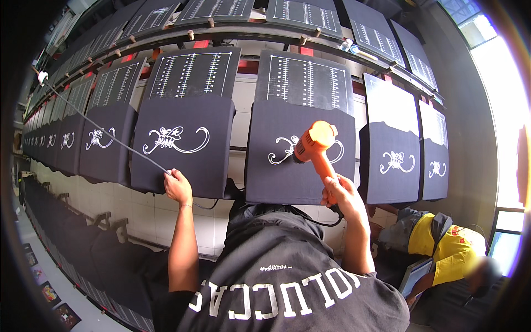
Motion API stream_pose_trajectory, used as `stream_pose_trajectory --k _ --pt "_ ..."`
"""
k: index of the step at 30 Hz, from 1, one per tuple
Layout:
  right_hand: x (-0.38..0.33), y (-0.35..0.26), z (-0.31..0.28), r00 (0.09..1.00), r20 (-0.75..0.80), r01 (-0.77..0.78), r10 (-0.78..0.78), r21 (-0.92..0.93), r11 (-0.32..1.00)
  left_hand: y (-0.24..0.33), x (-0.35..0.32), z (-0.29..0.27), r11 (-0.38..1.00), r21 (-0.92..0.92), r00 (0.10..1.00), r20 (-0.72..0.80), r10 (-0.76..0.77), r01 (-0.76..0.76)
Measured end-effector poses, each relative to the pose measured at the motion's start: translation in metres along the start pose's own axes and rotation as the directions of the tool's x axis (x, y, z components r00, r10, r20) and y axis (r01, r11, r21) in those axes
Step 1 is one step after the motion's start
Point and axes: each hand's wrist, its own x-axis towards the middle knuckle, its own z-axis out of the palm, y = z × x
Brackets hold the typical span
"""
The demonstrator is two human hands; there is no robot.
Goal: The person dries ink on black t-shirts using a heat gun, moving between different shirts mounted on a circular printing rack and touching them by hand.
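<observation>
My right hand point(347, 200) is wrapped round the handle of an orange heat gun point(319, 145). Its dark nozzle points down and left over the white swirling print on a black fabric panel point(296, 182) in front of me. The gun hides part of that print. A thin dark cord point(113, 133) is pinched in my left hand point(179, 188), over the near edge of the neighbouring printed black panel point(182, 177). From there the cord stretches up and left to a white fitting point(42, 78). Both panels lie on dark boards with white ruled scales.
Rows of similar boards with black fabric run left and right. Behind them passes a dark rail point(243, 29) with small pegs. A person in a yellow top point(456, 243) bends at the lower right, beside a framed screen point(416, 276). A bright window point(498, 72) stands right.
</observation>
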Motion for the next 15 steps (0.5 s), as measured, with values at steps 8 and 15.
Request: stream_pose_trajectory --k 8,15 --pt "-0.001 0.009 -0.003 0.997 0.025 0.071 -0.073 0.067 0.995 -0.001 0.000 0.001 1.000 0.005 1.000 -0.004 -0.016 0.016" --pt "-0.002 0.016 -0.003 0.994 -0.081 0.080 -0.080 -0.006 0.997 0.002 0.000 -0.001 1.000 0.006 1.000 0.003 -0.013 0.013"
